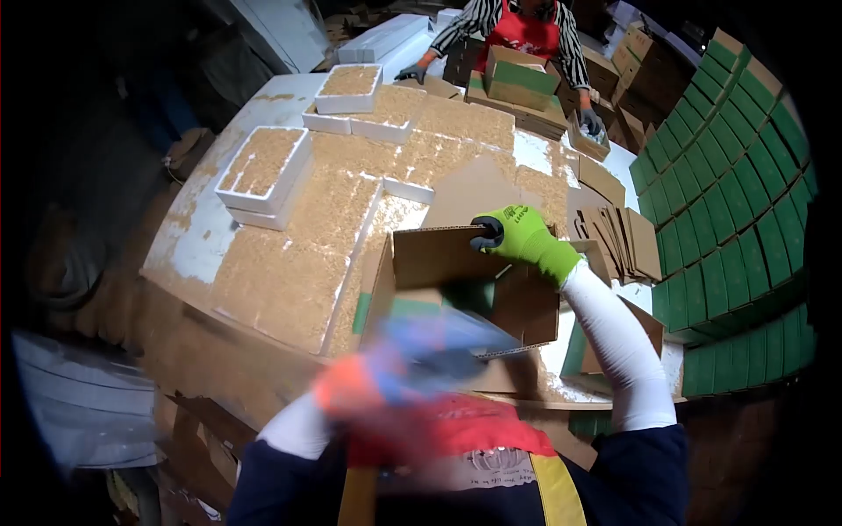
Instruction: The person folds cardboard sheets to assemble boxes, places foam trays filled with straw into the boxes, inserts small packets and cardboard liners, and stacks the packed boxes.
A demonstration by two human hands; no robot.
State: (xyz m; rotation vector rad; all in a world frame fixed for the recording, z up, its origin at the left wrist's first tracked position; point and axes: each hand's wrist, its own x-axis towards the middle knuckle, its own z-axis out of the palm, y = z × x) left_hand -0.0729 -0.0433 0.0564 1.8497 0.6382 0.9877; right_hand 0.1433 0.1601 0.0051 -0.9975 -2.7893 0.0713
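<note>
My right hand (517,237), in a bright green glove with dark fingertips, grips the top far edge of an open cardboard box (430,259). The box's brown inner walls face me, and some green shows low inside it. In front of the box's near side, my left hand (386,364) is smeared by motion. Its glove shows orange at the wrist and blue over the fingers. Whether the fingers hold anything is hidden by the blur. Flat cardboard (474,193) lies just beyond the box.
White foam trays filled with brown granular material (263,162) cover much of the table, some stacked. Folded cardboard pieces (623,241) lie at right, beside a tall stack of green boxes (728,193). Across the table, a person in a red apron (524,39) has gloved hands near boxes.
</note>
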